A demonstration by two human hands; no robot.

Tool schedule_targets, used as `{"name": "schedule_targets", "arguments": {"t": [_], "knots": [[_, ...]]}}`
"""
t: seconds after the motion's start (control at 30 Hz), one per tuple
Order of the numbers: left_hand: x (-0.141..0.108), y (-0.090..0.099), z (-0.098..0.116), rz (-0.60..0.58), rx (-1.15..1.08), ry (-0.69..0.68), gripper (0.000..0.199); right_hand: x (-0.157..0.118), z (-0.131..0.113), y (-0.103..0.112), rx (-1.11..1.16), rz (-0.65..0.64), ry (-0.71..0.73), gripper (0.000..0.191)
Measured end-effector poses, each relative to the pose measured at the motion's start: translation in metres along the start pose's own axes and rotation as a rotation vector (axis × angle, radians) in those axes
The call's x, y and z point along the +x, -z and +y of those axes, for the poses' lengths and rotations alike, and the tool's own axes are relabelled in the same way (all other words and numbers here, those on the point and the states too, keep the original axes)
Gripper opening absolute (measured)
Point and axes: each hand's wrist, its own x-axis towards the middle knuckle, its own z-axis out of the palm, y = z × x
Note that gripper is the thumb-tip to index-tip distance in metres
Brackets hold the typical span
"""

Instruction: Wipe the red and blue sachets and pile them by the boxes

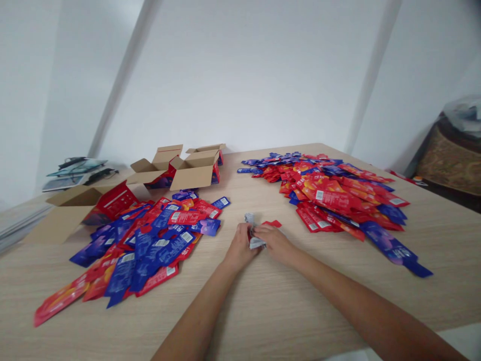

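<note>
Four open cardboard boxes, brown inside with red and dark blue printed outsides, stand with flaps spread on the left half of the pale wood-grain desk (278,311). The nearest box (69,215) sits by the left edge; the second box (165,160), third box (193,176) and hindmost box (221,157) run on towards the far edge. Their inner brown walls show in part; the low view hides the bottoms, so their contents cannot be told.

A loose heap of flat, glossy red and blue packets (150,245) lies against the nearest box and spreads towards the near left corner. A larger heap of similar red and blue packets (330,193) lies along the right edge, up near the far right corner.

Both forearms reach in over the near edge and converge at the middle of the desk, between the heaps. The left hand (241,248), fingers curled, grips a crinkled silver-grey piece of film (257,243) from its left side. The right hand (273,242), back upward, grasps the same piece from the right, fingertips partly hidden. A small red piece (272,223) shows just beyond the right hand's knuckles; whether it joins the film cannot be told.
</note>
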Motion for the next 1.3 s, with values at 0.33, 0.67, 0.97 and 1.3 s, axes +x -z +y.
{"name": "schedule_targets", "arguments": {"t": [0.33, 0.67, 0.97, 1.3], "knots": [[-0.003, 0.001, 0.008, -0.003, 0.092, 0.046, 0.058, -0.006, 0.03, 0.034, 0.302, 0.001, -0.401, 0.041], [0.0, 0.007, 0.012, -0.063, 0.134, -0.044, 0.036, -0.003, 0.044, 0.014, 0.174, 0.076, -0.117, 0.055], [0.002, 0.012, 0.002, 0.196, -0.173, 0.254, 0.018, -0.011, 0.066, 0.039, 0.148, 0.417, -0.46, 0.047], [0.012, 0.008, -0.023, 0.218, -0.485, 0.418, 0.021, -0.007, -0.015, -0.014, -0.072, -0.127, 0.024, 0.073]]}}
